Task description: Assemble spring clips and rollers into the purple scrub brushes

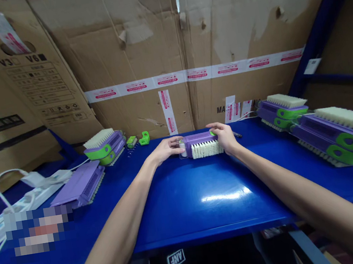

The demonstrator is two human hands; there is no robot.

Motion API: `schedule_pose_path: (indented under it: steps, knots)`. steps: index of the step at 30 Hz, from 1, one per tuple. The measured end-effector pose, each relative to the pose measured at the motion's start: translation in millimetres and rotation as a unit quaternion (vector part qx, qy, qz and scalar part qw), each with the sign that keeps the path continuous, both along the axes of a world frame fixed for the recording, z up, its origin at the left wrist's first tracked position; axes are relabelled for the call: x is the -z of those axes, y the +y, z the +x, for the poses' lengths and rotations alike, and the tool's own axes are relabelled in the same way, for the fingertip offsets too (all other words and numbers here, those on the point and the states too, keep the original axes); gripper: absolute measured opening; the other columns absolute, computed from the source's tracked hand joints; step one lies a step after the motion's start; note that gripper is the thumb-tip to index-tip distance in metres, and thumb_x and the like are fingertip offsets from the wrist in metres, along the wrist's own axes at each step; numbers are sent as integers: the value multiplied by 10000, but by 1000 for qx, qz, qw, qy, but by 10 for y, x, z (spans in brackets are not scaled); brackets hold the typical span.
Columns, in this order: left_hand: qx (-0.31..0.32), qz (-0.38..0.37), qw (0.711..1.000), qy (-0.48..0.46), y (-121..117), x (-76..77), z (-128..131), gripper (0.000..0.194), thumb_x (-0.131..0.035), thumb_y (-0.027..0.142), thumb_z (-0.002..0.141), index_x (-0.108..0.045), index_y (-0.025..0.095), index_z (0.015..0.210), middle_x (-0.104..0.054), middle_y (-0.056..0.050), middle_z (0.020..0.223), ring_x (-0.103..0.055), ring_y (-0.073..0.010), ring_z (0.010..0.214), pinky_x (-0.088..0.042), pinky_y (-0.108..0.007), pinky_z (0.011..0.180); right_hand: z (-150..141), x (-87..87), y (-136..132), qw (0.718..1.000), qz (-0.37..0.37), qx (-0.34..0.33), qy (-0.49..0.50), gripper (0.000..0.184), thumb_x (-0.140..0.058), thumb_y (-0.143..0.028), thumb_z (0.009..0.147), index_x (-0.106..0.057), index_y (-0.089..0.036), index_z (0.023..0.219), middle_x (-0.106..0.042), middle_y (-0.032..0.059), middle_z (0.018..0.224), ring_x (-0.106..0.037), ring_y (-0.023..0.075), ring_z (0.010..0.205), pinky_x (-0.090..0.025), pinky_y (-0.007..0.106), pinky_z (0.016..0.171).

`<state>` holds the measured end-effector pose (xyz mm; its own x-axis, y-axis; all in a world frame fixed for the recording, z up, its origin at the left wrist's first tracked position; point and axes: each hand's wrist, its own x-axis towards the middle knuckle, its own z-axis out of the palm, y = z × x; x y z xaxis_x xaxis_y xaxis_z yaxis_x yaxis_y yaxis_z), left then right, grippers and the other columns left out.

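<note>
One purple brush [201, 138], cream-bristled (green shows near its right end), lies toward the blue surface [192, 214]'s far edge; I have the left grip [166, 149] half-curled round one end, right grip [226, 136] clasping the other.

This looks like a small workshop or assembly station. A glossy blue desk [189, 210] stands against large brown cardboard sheets [136, 44] crossed by white-and-red printed packing tape [142, 84], with a slanting blue frame post [317, 25] at the right. A brown carton panel printed "V3" and "V6" [56, 93] leans at the left, above a white multi-socket power strip [18, 210]. Matching purple-and-green brush units with cream bristles [348, 138] sit at both sides, near a loose bright-green plastic bracket [144, 139], suggesting repeated work rather than home life.
</note>
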<state>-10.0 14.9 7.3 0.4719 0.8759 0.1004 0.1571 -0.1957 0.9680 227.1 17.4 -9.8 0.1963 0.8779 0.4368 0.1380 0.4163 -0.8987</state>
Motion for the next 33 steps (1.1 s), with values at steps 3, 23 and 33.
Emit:
schedule_pose_path:
  steps: [3,23,33]
  knots:
    - [-9,10,1000,-1,-11,-7,28,587,-755,151,603,-585,104,1163,-675,-142,1092,-607,-254,1053,-425,-441,959,25,2,18,1000,5,4,-3,348,-444,-293,592,-667,-172,829,-620,19,705,-533,183,705,-406,328,712]
    - [-1,-4,998,-62,-33,-24,45,608,-752,169,611,-577,121,1192,-654,-132,1119,-583,-245,1071,-439,-395,937,-41,4,-11,999,-14,11,27,297,-472,-265,597,-688,-186,785,-677,30,776,-570,198,758,-430,325,718]
    - [-11,-6,996,-89,-109,10,197,565,-770,300,646,-524,127,1124,-631,-119,1098,-603,-217,1004,-471,-334,856,-34,33,4,1000,-3,11,1,317,-479,-309,626,-678,-184,838,-665,29,774,-556,184,736,-416,307,679]
